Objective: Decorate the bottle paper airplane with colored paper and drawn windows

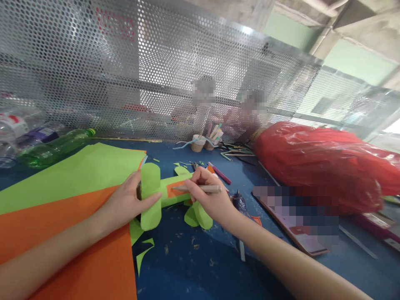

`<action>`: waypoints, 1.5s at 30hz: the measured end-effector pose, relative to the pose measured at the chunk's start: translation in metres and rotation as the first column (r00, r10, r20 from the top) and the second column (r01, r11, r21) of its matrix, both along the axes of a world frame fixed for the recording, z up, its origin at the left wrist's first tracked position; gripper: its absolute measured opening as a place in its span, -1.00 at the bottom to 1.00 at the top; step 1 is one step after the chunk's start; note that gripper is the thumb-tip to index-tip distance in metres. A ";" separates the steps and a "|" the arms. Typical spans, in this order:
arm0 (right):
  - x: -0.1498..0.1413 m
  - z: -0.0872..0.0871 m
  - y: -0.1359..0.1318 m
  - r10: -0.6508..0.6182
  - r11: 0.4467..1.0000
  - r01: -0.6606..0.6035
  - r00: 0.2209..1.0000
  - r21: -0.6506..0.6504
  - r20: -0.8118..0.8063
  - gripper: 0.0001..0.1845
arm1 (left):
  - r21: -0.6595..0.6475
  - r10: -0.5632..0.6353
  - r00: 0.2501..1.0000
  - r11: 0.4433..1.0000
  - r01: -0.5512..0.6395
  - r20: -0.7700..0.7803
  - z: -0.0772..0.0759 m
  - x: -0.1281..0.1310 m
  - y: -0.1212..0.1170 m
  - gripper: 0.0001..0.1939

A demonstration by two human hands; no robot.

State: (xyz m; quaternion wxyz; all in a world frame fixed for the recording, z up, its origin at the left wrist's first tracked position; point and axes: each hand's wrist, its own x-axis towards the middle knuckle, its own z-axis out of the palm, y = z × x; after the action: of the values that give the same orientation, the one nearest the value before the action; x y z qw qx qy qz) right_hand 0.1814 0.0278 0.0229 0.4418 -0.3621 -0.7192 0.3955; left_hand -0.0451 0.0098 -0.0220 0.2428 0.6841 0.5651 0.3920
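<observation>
A green paper model (165,186), shaped like a tube with rounded flaps, lies on the blue table. My left hand (131,198) grips its left end, thumb over the tall green flap. An orange paper strip (171,191) sits along the tube's side. My right hand (206,191) is closed around a pale marker (209,188), whose tip points left at the orange strip; whether it touches I cannot tell. More rounded green flaps (200,216) show at the model's right end, partly behind my right hand.
Green (93,166) and orange sheets (93,250) cover the left. Bottles, including a green one (59,146), lie behind them. Cups of pens (197,143) stand before a perforated metal screen (175,54). Rightward are a glue gun (240,202), a phone (290,221) and a red bag (312,162).
</observation>
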 end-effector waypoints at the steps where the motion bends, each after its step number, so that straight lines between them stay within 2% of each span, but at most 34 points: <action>1: 0.000 0.000 0.000 0.000 1.000 0.000 1.000 0.000 0.000 -0.73 | -0.001 0.000 1.000 1.000 0.000 0.001 0.000 0.000 0.000 -0.43; 17: -0.002 0.003 -0.002 -0.018 1.000 0.017 1.000 0.011 0.023 -0.75 | 0.000 0.026 1.000 1.000 -0.026 -0.017 0.003 0.002 -0.002 -0.44; 26: -0.002 0.004 -0.004 -0.027 1.000 0.027 0.999 -0.004 0.038 -0.74 | 0.022 0.022 1.000 1.000 -0.022 -0.013 -0.001 0.000 0.001 -0.47; 35: -0.002 0.003 -0.004 -0.017 1.000 0.017 1.000 -0.015 0.023 -0.74 | -0.014 0.030 0.999 0.999 -0.030 -0.015 0.004 0.002 -0.003 -0.43; 45: -0.002 0.004 -0.005 -0.018 1.000 0.018 0.999 -0.009 0.035 -0.74 | -0.006 0.014 1.000 1.000 -0.014 -0.011 -0.001 -0.001 0.001 -0.46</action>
State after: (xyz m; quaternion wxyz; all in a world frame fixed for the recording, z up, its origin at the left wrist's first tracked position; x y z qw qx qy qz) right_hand 0.1798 0.0231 0.0269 0.4309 -0.3775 -0.7216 0.3886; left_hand -0.0461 0.0108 -0.0234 0.2392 0.6816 0.5723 0.3882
